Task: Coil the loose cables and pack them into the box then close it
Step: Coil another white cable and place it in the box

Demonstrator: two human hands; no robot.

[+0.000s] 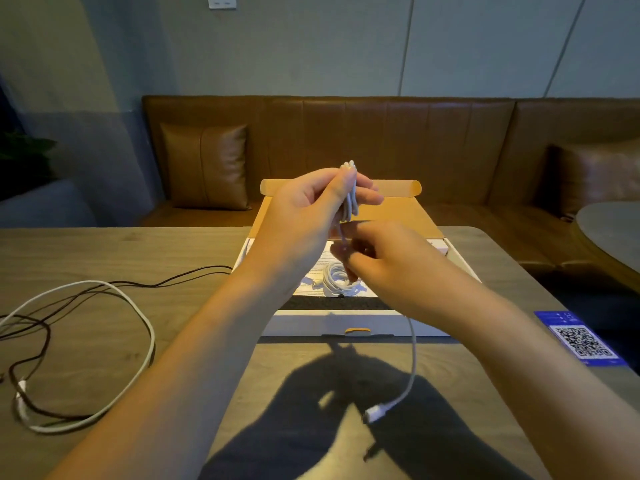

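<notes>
You hold 1 bundled white cable [350,192] above the open box [349,323].
Your left hand [308,216] grips its loops; your right hand [384,258] pinches its tail. 1 coiled cable [334,278] lies inside; 2 loose cables, white [145,327] and black [41,344], lie on the wooden table [104,251] before a brown sofa [381,140].

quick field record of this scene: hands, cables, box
left hand: holds white cable bundle above box
right hand: wraps the bundle's tail; plug end dangles
box: open, lid up, one white coil inside
loose on table: white cable, black cable, tangled, left of box
QR card: right of box
</notes>
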